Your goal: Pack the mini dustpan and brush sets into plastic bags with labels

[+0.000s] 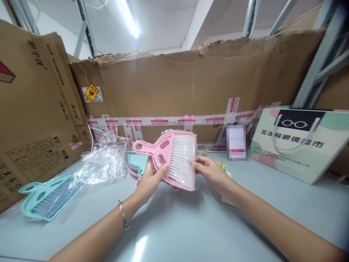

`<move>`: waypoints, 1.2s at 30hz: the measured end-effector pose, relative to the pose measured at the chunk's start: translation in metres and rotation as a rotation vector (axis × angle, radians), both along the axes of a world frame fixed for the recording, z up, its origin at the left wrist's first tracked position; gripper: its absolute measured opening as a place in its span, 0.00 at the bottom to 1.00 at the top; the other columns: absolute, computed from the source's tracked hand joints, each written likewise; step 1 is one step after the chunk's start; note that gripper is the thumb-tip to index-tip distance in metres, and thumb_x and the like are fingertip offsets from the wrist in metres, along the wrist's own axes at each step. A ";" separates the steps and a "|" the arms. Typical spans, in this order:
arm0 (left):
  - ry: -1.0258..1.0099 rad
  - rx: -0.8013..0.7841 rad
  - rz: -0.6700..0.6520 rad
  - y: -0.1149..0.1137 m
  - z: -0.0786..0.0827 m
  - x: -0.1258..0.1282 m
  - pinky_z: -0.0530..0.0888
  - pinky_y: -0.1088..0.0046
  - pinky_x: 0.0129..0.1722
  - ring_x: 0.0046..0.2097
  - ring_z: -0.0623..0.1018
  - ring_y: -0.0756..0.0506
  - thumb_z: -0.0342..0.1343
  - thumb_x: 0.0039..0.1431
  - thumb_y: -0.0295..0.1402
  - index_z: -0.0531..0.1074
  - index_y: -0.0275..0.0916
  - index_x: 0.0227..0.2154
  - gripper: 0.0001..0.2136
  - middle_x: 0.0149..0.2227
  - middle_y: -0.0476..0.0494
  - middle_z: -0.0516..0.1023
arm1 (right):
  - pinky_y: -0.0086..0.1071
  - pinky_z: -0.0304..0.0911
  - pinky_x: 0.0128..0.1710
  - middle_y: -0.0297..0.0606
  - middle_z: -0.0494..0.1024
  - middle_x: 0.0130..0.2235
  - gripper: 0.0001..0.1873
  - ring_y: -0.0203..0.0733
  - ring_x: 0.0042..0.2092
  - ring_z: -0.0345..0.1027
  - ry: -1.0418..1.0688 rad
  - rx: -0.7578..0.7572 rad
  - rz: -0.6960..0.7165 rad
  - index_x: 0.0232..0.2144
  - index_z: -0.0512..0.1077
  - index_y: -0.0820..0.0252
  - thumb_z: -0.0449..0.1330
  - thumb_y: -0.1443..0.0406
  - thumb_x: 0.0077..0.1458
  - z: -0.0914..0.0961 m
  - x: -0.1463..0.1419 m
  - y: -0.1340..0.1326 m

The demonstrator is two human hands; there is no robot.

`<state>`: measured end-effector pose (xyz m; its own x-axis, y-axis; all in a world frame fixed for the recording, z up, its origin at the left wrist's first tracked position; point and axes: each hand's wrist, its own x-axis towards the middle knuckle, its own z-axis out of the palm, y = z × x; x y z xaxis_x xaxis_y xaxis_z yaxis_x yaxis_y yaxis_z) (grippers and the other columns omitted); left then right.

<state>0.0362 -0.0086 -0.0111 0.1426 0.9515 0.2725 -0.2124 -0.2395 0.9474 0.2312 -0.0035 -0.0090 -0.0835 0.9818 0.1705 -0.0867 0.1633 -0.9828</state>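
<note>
Between my hands is a pink dustpan and brush set (pixel 163 154), its white bristles turned toward me. My left hand (pixel 151 174) grips its left lower side, thumb across the front. On its right edge, my right hand (pixel 208 169) pinches with thumb and fingers. Clear wrapping seems to cover the set. Behind it, partly hidden, a teal dustpan (pixel 136 160) shows with more pink under it. At the left lies a teal dustpan and brush set (pixel 50 196) in clear plastic. Crumpled clear bags (pixel 102 163) sit beside that one.
Cardboard sheets (pixel 174 87) wall off the back of the grey table (pixel 174 225), and a carton (pixel 35 109) stands at the left. A paper bag with a glasses print (pixel 294 145) is at the right. A white-green item (pixel 227 198) is partly behind my right arm.
</note>
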 end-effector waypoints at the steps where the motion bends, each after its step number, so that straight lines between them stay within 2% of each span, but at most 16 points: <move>1: 0.030 -0.019 -0.083 -0.001 0.004 -0.003 0.75 0.68 0.37 0.41 0.76 0.44 0.61 0.47 0.37 0.62 0.42 0.50 0.26 0.46 0.41 0.74 | 0.31 0.63 0.33 0.34 0.76 0.29 0.18 0.37 0.31 0.68 0.067 -0.026 0.021 0.28 0.72 0.60 0.66 0.54 0.37 -0.002 0.001 0.001; 4: 0.112 -0.060 -0.325 0.000 0.017 -0.015 0.75 0.66 0.37 0.39 0.77 0.43 0.65 0.41 0.34 0.68 0.39 0.46 0.25 0.40 0.37 0.76 | 0.29 0.63 0.33 0.32 0.76 0.27 0.17 0.34 0.29 0.68 0.203 -0.097 0.027 0.27 0.72 0.59 0.68 0.55 0.36 -0.003 0.008 0.002; 6: 0.156 -0.058 -0.368 0.004 0.023 -0.026 0.75 0.68 0.38 0.39 0.77 0.43 0.66 0.40 0.34 0.73 0.37 0.39 0.20 0.35 0.38 0.77 | 0.27 0.62 0.31 0.32 0.75 0.26 0.17 0.33 0.28 0.67 0.209 -0.138 0.009 0.26 0.72 0.60 0.68 0.55 0.35 -0.001 0.011 0.001; 10: 0.195 -0.100 -0.255 0.016 0.020 -0.039 0.74 0.72 0.34 0.32 0.76 0.47 0.65 0.40 0.37 0.76 0.36 0.28 0.12 0.28 0.42 0.76 | 0.29 0.64 0.32 0.34 0.76 0.28 0.18 0.35 0.31 0.68 0.169 -0.188 0.004 0.25 0.73 0.60 0.68 0.54 0.33 0.004 0.011 -0.002; 14: 0.188 -0.041 -0.093 0.023 0.011 -0.034 0.73 0.73 0.25 0.24 0.72 0.50 0.64 0.41 0.39 0.74 0.36 0.21 0.10 0.21 0.45 0.73 | 0.30 0.64 0.32 0.35 0.76 0.29 0.17 0.36 0.31 0.68 0.142 -0.207 -0.004 0.24 0.73 0.59 0.68 0.54 0.34 0.003 0.009 -0.002; 17: 0.150 0.034 0.074 0.025 0.017 -0.034 0.69 0.78 0.21 0.23 0.69 0.52 0.62 0.41 0.35 0.74 0.36 0.23 0.08 0.22 0.48 0.71 | 0.29 0.64 0.29 0.33 0.74 0.26 0.14 0.34 0.28 0.67 0.160 -0.186 -0.033 0.23 0.72 0.59 0.68 0.57 0.34 0.001 0.014 0.002; 19: 0.112 0.090 0.215 0.031 0.027 -0.047 0.67 0.80 0.19 0.23 0.68 0.53 0.61 0.41 0.33 0.72 0.36 0.23 0.07 0.22 0.50 0.70 | 0.29 0.65 0.27 0.32 0.73 0.24 0.12 0.33 0.25 0.65 0.185 -0.162 -0.081 0.22 0.72 0.59 0.68 0.59 0.35 0.002 0.023 0.009; 24: 0.065 0.158 0.713 0.056 0.045 -0.127 0.65 0.80 0.23 0.24 0.66 0.53 0.56 0.37 0.31 0.67 0.37 0.19 0.04 0.21 0.52 0.67 | 0.38 0.69 0.30 0.34 0.75 0.23 0.07 0.41 0.27 0.70 0.273 -0.070 -0.335 0.20 0.68 0.56 0.64 0.65 0.37 0.002 0.066 0.034; 25: 0.113 0.136 0.757 0.061 0.046 -0.142 0.65 0.79 0.23 0.25 0.67 0.52 0.56 0.37 0.30 0.68 0.36 0.19 0.04 0.21 0.50 0.68 | 0.39 0.70 0.31 0.34 0.75 0.23 0.06 0.42 0.28 0.70 0.266 -0.048 -0.381 0.20 0.68 0.55 0.63 0.66 0.37 0.000 0.074 0.039; 27: 0.418 0.021 0.807 0.067 0.044 -0.162 0.67 0.73 0.26 0.29 0.70 0.46 0.56 0.38 0.31 0.70 0.35 0.21 0.05 0.23 0.45 0.71 | 0.40 0.70 0.32 0.35 0.75 0.23 0.05 0.43 0.28 0.71 0.222 -0.017 -0.407 0.20 0.67 0.55 0.62 0.67 0.38 -0.004 0.082 0.045; 29: 0.627 0.062 0.946 0.066 0.043 -0.164 0.69 0.61 0.37 0.39 0.72 0.36 0.56 0.39 0.31 0.72 0.33 0.30 0.11 0.33 0.37 0.74 | 0.40 0.70 0.33 0.35 0.75 0.23 0.05 0.44 0.29 0.71 0.181 -0.028 -0.349 0.20 0.67 0.55 0.62 0.67 0.39 -0.007 0.080 0.046; 30: 0.678 0.156 1.055 0.062 0.044 -0.158 0.66 0.55 0.43 0.46 0.69 0.32 0.56 0.41 0.30 0.71 0.33 0.37 0.16 0.41 0.32 0.72 | 0.40 0.70 0.34 0.36 0.75 0.24 0.04 0.44 0.30 0.72 0.177 -0.047 -0.304 0.21 0.68 0.56 0.61 0.66 0.40 -0.008 0.075 0.044; 32: 0.673 0.427 1.250 0.051 0.047 -0.136 0.55 0.49 0.53 0.57 0.59 0.30 0.54 0.45 0.27 0.65 0.33 0.49 0.24 0.55 0.28 0.60 | 0.38 0.70 0.37 0.37 0.76 0.26 0.03 0.43 0.32 0.72 0.210 -0.101 -0.212 0.23 0.69 0.56 0.60 0.66 0.41 -0.008 0.059 0.035; 33: 0.627 0.532 1.205 0.044 0.049 -0.122 0.54 0.51 0.55 0.59 0.57 0.32 0.53 0.47 0.27 0.62 0.35 0.52 0.25 0.58 0.30 0.57 | 0.37 0.69 0.38 0.38 0.77 0.28 0.03 0.42 0.33 0.72 0.235 -0.129 -0.163 0.24 0.69 0.57 0.60 0.67 0.41 -0.007 0.050 0.030; 34: 0.556 0.569 1.033 0.037 0.050 -0.106 0.58 0.54 0.55 0.58 0.59 0.35 0.53 0.49 0.28 0.63 0.37 0.51 0.24 0.56 0.33 0.59 | 0.36 0.69 0.40 0.38 0.77 0.30 0.03 0.42 0.35 0.72 0.254 -0.151 -0.112 0.25 0.70 0.57 0.60 0.66 0.42 -0.005 0.041 0.024; 36: 0.489 0.409 0.423 0.023 0.047 -0.076 0.67 0.60 0.49 0.52 0.68 0.38 0.56 0.49 0.32 0.66 0.41 0.49 0.21 0.51 0.37 0.67 | 0.35 0.68 0.41 0.38 0.78 0.32 0.05 0.41 0.36 0.72 0.263 -0.176 -0.014 0.27 0.71 0.58 0.60 0.66 0.43 -0.003 0.024 0.012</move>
